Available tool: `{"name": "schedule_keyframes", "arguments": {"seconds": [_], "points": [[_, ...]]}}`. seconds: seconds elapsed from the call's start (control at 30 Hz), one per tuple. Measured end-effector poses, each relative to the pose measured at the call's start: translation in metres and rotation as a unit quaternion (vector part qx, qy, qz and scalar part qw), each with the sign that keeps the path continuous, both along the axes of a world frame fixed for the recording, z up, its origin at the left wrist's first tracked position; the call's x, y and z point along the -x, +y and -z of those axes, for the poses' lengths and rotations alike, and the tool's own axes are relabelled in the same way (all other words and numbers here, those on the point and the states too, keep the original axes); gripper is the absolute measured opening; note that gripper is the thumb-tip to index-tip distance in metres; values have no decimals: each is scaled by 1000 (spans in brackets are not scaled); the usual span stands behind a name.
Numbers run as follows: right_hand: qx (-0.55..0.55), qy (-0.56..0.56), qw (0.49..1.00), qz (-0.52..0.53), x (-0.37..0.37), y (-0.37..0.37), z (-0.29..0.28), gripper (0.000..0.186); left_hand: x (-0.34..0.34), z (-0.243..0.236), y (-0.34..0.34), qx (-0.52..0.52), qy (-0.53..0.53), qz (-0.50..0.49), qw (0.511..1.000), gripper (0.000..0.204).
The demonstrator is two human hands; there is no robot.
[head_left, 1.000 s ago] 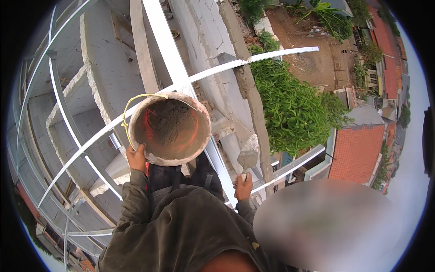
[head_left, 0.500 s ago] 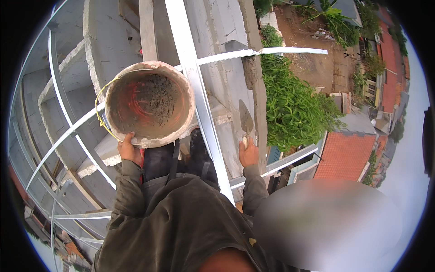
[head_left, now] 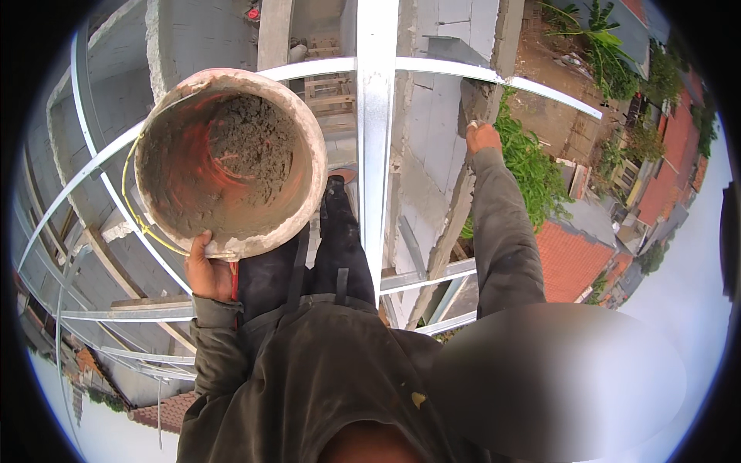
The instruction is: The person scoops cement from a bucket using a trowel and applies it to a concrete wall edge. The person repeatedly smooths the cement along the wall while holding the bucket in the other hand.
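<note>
My left hand [head_left: 208, 270] grips the lower rim of a round, mortar-caked bucket [head_left: 303, 181], which holds grey mortar [head_left: 251, 139] over its reddish inside and has a yellow cord on its left. My right hand [head_left: 482, 137], arm stretched forward, is closed on a trowel [head_left: 475, 100], whose dark blade is against the mortar-capped top edge of the light block wall [head_left: 436, 158] to the right.
A wide white metal beam [head_left: 374, 177] runs between bucket and right arm, crossed by a thinner beam [head_left: 436, 67]. More metal framing [head_left: 127, 315] spans the open rooms below my legs [head_left: 340, 247]. Outside the wall are plants [head_left: 525, 177] and tiled roofs [head_left: 575, 258].
My right hand and trowel have moved forward and right onto the wall top. The bucket has shifted left, appears larger and sits closer to upright in view as my view has turned.
</note>
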State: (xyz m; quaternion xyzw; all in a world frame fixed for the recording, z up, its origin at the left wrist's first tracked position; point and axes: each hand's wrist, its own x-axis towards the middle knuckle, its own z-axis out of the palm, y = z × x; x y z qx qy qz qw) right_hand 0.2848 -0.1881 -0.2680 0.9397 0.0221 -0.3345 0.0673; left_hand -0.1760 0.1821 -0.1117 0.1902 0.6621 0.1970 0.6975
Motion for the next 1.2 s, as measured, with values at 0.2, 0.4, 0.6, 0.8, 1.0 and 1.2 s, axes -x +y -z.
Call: {"name": "schedule_keyframes", "arguments": {"seconds": [0.2, 0.4, 0.6, 0.8, 1.0, 1.2], "points": [[64, 32, 997, 39, 45, -29, 11, 46, -8, -7, 0, 4, 20, -3, 1000, 45], [83, 36, 993, 72, 89, -59, 13, 44, -18, -12, 3, -7, 23, 25, 999, 46], [107, 64, 989, 79, 137, -76, -3, 43, -8, -6, 12, -16, 41, 51, 998, 46], [5, 36, 981, 191, 266, -107, -67, 49, -21, -6, 12, -41, 12, 80, 996, 45], [-139, 22, 941, 307, 408, -91, -125, 46, -19, 4, 26, -64, -10, 126, 990, 42], [-304, 16, 860, 409, 424, -61, -179, 48, -53, -34, 54, -168, 14, 333, 928, 38]]}}
